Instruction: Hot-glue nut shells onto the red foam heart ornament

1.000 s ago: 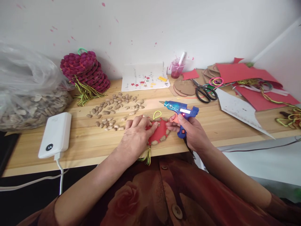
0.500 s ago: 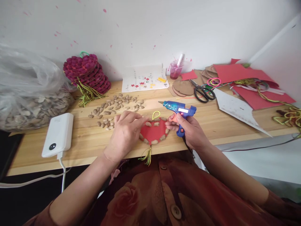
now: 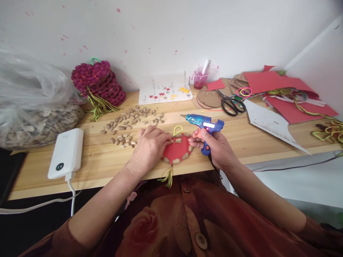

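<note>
Red disc (image 3: pixel 177 151) under L hand (image 3: pixel 150 146), fingers curled, grip unclear; R hand (image 3: pixel 218 146) clasps glue gun (image 3: pixel 202 123), scissors (image 3: pixel 233 105) behind.

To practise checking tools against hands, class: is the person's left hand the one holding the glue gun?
No, the glue gun is in the right hand, while the left hand is at the red disc.

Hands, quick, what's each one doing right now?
Left hand: fingers bent at the red cutout; whether they grip the peanut there cannot be told.
Right hand: closed, holding the blue glue gun.
</note>
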Tool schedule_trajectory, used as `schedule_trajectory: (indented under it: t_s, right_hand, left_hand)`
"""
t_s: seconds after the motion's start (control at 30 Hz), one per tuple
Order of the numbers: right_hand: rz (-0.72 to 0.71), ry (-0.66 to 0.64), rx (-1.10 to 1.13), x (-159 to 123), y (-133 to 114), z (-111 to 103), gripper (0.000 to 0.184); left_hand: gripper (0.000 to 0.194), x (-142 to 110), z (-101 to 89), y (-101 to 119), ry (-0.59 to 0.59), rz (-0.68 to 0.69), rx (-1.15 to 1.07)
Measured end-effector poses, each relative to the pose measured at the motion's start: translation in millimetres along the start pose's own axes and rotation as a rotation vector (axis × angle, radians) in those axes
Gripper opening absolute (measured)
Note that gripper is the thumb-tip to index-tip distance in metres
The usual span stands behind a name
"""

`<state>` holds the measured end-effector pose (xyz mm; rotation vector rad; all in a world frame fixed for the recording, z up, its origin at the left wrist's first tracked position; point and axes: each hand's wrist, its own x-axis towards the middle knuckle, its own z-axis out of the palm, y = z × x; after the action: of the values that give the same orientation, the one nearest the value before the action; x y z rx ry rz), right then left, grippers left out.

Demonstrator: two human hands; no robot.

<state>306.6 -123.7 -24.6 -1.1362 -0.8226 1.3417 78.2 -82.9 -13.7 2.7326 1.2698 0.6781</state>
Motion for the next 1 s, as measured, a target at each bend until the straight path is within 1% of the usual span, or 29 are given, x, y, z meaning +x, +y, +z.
schedule_trajectory:
  t_s: [0.2,0.37,0.43,0.53,0.63,0.8,0.9,0.97,1.0]
  right_hand:
    - [-0.008,-0.004,0.02,0.0,0.5,-1.2,0.041]
    - [-0.015,-0.006,0.019,-0.1,0.3,-0.8,0.041]
    - [-0.016,-0.003,0.012,-0.5,0.0,-0.4,0.041]
    - [-0.026,-0.009,0.015,-1.1,-0.6,-0.3,0.042]
    - [-0.039,-0.029,0.033,-1.2,-1.2,-0.8,0.043]
    - [-0.079,-0.008,0.033,-5.8,-3.9,-2.0,0.044]
    - [-0.075,0.02,0.039,-15.3,-7.6,-3.1,0.044]
    - [-0.06,0.014,0.039,-24.2,-10.5,-4.2,0.043]
    - [-0.049,0.001,0.037,-29.1,-11.9,-4.6,0.042]
  left_hand:
    - [0.017,2.4,-1.4,-0.7,-0.005,0.066,0.035]
    - [0.018,5.1,-5.9,-1.7,-0.046,0.126,0.081]
    - [0.019,6.7,-8.2,-1.8,-0.075,0.166,0.092]
    - [0.018,10.1,-11.6,-1.6,-0.15,0.221,0.117]
    - [0.016,14.4,-14.3,-1.0,-0.211,0.244,0.119]
    - [0.018,18.0,-16.6,0.6,-0.24,0.271,0.14]
    - [0.018,16.4,-15.4,-0.7,-0.218,0.24,0.13]
    - [0.018,13.8,-14.4,-3.0,-0.169,0.16,0.027]
    - [0.017,12.0,-14.3,-4.4,-0.131,0.094,-0.064]
